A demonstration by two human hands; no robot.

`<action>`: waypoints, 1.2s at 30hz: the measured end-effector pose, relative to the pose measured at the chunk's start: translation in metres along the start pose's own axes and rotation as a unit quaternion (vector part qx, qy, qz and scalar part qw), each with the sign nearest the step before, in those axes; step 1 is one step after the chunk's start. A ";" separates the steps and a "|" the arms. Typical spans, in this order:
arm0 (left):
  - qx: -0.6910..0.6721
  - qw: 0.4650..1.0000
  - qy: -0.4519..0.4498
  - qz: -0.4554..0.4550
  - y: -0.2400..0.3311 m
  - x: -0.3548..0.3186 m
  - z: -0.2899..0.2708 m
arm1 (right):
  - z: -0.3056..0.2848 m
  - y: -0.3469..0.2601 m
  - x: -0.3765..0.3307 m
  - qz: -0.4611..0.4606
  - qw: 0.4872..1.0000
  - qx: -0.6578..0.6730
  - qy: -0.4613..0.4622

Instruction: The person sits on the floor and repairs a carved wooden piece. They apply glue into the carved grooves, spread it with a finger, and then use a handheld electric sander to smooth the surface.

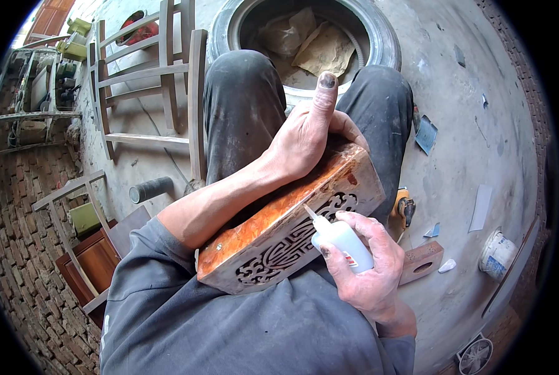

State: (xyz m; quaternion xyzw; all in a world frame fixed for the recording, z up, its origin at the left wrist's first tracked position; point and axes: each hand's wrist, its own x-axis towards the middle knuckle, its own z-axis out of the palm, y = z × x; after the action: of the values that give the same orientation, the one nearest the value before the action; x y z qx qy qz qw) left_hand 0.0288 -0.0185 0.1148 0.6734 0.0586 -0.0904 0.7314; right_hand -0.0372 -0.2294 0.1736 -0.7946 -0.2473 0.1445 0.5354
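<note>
I see one carved wooden box (292, 225) lying across my lap. My left hand (304, 137) clasps its far top edge, thumb raised. My right hand (367, 269) is closed around one small white glue bottle (341, 240), its nozzle touching the fretwork side. One tyre (304, 31) and two wooden chair frames (154, 75) stand beyond.

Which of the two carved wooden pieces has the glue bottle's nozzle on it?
The large fretwork-sided block on the lap, steadied by the left hand; the right hand tips the white bottle against it. The small wooden piece with a hole lies untouched on the floor.
</note>
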 end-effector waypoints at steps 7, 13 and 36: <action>-0.002 1.000 0.008 -0.009 0.001 -0.001 0.001 | 0.001 -0.002 -0.001 0.011 1.000 0.013 0.001; -0.001 1.000 0.007 -0.005 0.001 0.000 0.000 | 0.000 -0.003 0.001 -0.005 1.000 0.008 -0.010; -0.013 1.000 -0.001 -0.016 0.001 -0.001 -0.001 | -0.003 0.002 0.000 0.062 0.997 0.043 0.017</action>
State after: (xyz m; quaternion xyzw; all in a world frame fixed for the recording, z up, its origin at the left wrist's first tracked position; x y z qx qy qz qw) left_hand 0.0280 -0.0170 0.1155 0.6630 0.0696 -0.1023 0.7383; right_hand -0.0355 -0.2326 0.1730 -0.7873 -0.1816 0.1742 0.5629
